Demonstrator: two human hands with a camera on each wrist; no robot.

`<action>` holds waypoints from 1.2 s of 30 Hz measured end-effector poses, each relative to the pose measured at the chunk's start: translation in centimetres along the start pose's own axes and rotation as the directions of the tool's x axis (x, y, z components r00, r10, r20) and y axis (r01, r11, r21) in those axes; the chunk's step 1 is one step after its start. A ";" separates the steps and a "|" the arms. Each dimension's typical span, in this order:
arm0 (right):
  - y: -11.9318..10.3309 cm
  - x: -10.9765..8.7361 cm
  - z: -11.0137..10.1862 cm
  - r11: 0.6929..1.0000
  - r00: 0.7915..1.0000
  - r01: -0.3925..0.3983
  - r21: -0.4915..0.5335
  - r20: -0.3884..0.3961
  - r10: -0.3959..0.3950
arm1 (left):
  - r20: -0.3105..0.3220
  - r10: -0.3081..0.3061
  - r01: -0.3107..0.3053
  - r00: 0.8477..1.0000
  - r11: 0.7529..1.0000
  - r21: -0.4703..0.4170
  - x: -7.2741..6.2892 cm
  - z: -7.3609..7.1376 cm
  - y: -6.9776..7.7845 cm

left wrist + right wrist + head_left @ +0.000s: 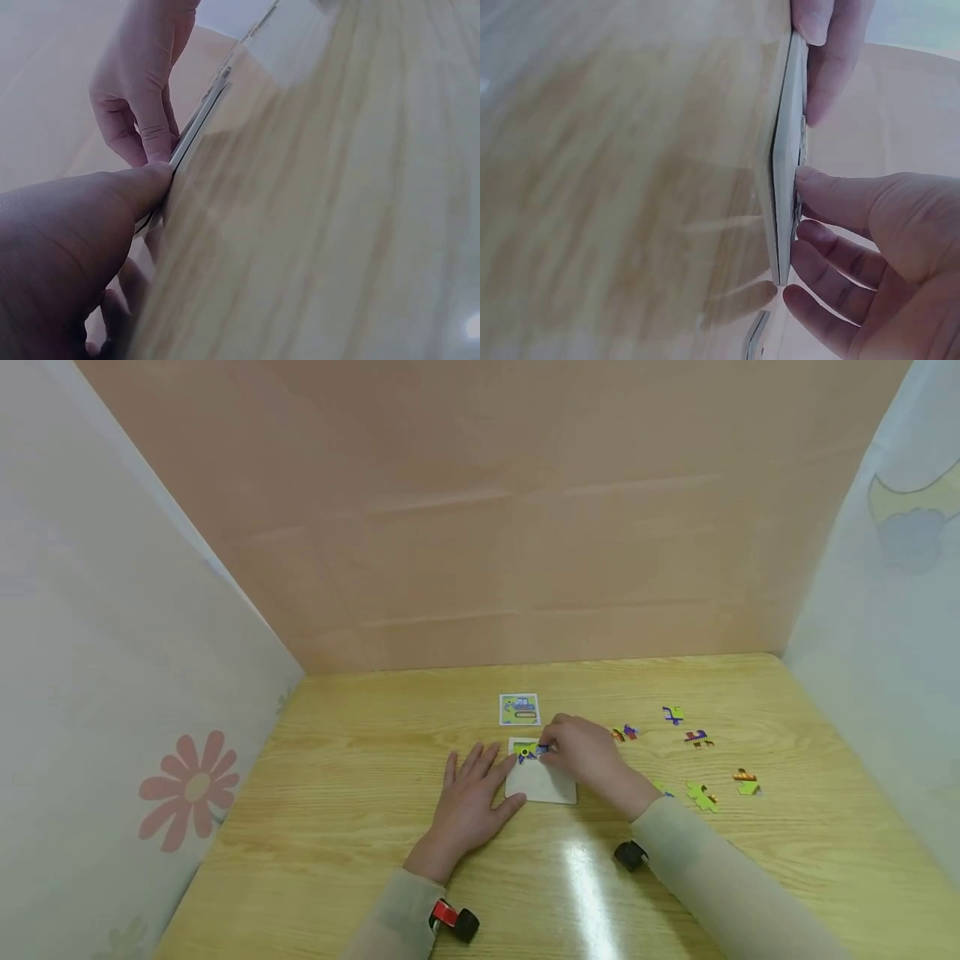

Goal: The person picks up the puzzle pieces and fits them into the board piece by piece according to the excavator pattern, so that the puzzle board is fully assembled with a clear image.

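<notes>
A white puzzle board [542,783] lies on the table with green and blue puzzle pieces [525,750] along its far edge. My left hand [467,802] is spread flat at the board's left side, its thumb and a finger at the edge. In the left wrist view, the left thumb [142,187] touches the board's rim. My right hand [581,750] pinches a small blue puzzle piece [545,748] over the board's far right part; the fingers hide most of it. The right wrist view has the right thumb [840,195] and fingers close over the board [786,165].
A picture card of an excavator [520,709] lies just beyond the board. Several loose puzzle pieces are scattered to the right, among them a green piece [702,796] and a purple piece [697,739]. An orange-brown wall [525,568] stands behind the table [360,760].
</notes>
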State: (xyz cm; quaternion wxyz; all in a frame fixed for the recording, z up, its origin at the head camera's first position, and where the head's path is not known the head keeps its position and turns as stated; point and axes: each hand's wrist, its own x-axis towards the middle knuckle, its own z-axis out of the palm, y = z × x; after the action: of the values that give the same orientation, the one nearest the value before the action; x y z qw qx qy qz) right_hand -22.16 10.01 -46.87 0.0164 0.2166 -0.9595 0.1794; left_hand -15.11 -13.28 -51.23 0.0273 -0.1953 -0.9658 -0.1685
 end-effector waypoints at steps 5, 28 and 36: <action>-0.1 -0.1 0.0 0.999 0.999 0.033 -0.022 -0.014 -0.034 | 0.015 0.003 -0.003 1.000 1.000 -0.002 0.1 -0.5 0.0; -0.7 -0.4 -0.1 0.999 0.999 0.038 -0.022 -0.001 -0.038 | -0.014 0.008 -0.008 1.000 1.000 -0.023 -0.4 -0.1 -0.3; -0.5 -0.4 -0.4 1.000 1.000 0.028 -0.007 0.002 -0.028 | -0.016 0.019 -0.019 1.000 1.000 -0.022 -0.1 0.0 -0.3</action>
State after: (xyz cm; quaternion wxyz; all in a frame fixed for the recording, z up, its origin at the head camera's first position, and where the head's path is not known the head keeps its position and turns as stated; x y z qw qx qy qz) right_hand -21.60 9.90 -46.33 0.0187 0.2300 -0.9570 0.1756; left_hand -15.13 -13.59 -51.38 0.0344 -0.2033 -0.9618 -0.1804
